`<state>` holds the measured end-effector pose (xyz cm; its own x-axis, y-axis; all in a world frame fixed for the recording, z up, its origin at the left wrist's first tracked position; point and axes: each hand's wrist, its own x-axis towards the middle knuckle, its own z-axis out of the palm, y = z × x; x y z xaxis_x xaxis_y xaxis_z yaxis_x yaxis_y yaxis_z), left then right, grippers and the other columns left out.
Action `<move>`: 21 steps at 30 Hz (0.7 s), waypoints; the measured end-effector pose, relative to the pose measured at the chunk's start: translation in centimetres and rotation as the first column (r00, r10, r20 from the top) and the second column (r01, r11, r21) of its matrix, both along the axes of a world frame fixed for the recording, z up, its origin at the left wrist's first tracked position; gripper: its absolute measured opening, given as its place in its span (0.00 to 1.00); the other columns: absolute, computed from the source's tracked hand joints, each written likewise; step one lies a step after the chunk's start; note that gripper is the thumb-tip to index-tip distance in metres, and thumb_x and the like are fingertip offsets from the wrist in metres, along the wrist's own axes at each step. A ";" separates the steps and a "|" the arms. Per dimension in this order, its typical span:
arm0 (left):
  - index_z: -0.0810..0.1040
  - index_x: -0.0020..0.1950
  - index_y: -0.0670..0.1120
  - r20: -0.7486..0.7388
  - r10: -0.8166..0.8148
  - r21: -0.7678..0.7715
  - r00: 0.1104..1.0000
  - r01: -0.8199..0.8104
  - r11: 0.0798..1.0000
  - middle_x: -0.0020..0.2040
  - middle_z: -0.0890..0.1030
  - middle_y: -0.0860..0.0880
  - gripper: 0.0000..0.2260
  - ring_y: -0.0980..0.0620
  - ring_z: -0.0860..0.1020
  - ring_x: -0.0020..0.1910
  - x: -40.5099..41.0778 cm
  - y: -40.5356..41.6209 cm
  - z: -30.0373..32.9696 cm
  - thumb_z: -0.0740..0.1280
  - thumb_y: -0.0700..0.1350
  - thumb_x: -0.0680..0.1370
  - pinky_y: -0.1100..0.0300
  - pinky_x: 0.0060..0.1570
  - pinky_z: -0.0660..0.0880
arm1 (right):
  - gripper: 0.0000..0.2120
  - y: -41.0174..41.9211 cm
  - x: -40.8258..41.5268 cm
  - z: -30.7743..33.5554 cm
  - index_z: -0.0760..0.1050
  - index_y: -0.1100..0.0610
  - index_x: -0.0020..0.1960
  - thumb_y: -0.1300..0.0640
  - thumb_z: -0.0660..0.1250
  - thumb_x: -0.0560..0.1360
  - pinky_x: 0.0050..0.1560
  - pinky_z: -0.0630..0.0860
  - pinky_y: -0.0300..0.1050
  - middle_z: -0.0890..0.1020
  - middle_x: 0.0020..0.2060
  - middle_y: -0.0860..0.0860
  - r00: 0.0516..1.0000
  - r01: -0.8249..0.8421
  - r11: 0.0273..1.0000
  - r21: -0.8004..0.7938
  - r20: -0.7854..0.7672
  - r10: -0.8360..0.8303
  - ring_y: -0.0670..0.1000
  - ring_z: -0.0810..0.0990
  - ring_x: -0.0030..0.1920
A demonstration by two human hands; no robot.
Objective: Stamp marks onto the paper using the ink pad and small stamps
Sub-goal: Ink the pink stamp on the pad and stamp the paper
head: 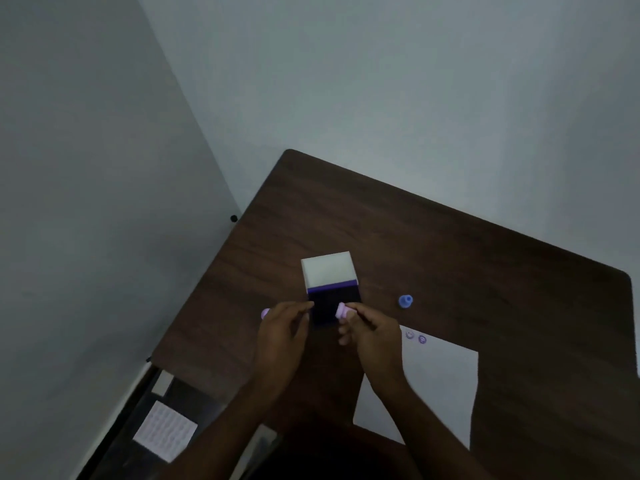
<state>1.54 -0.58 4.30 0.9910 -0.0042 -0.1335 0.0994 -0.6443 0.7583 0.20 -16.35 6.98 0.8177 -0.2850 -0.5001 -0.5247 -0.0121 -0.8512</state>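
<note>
An ink pad lies open mid-table, its white lid raised behind the dark pad. My right hand pinches a small pink stamp, which is over the pad's right side. My left hand has curled fingers, with the fingertips on the pad's left edge. A pink piece peeks out beyond my left hand; I cannot tell whether it is held. A blue stamp stands to the right of the pad. The white paper lies front right, with two round marks at its top corner.
The dark wooden table stands in a corner between grey walls. Its left edge runs close to my left hand. Below that edge, on a lower surface, lies a white printed sheet.
</note>
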 end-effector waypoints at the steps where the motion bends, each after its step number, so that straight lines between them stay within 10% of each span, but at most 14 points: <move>1: 0.81 0.55 0.46 0.030 0.048 -0.006 0.998 -0.047 0.999 0.52 0.82 0.48 0.08 0.53 0.79 0.52 -0.1 0.7 -0.1 0.67 0.41 0.77 0.55 0.60 0.72 | 0.08 0.4 0.2 0.0 0.81 0.55 0.52 0.57 0.66 0.76 0.44 0.81 0.49 0.84 0.39 0.53 1.000 0.001 0.999 0.033 -0.008 -0.001 0.52 0.83 0.38; 6: 0.83 0.53 0.47 0.153 0.169 0.042 0.974 -0.177 0.983 0.49 0.83 0.50 0.08 0.53 0.79 0.49 0.2 4.4 -2.0 0.70 0.40 0.74 0.55 0.54 0.75 | 0.07 2.4 1.3 0.3 0.82 0.57 0.49 0.62 0.66 0.75 0.42 0.80 0.52 0.84 0.41 0.58 0.994 0.103 0.959 0.262 -0.073 -0.087 0.54 0.81 0.38; 12: 0.73 0.67 0.51 -0.027 0.154 0.257 0.988 -0.143 0.956 0.60 0.75 0.51 0.25 0.52 0.72 0.59 0.4 7.2 -5.0 0.72 0.50 0.70 0.61 0.57 0.66 | 0.08 4.1 2.5 0.4 0.79 0.66 0.51 0.65 0.65 0.74 0.38 0.77 0.50 0.82 0.40 0.61 0.974 0.211 0.860 0.465 -0.174 -0.144 0.56 0.79 0.38; 21: 0.67 0.70 0.52 -0.098 0.108 0.226 0.989 -0.083 0.971 0.65 0.73 0.52 0.26 0.53 0.70 0.64 1.1 6.6 -6.6 0.69 0.54 0.74 0.55 0.63 0.67 | 0.07 4.9 2.2 0.3 0.79 0.64 0.50 0.63 0.66 0.74 0.38 0.78 0.49 0.82 0.40 0.60 0.949 0.277 0.853 0.443 -0.263 -0.172 0.54 0.80 0.38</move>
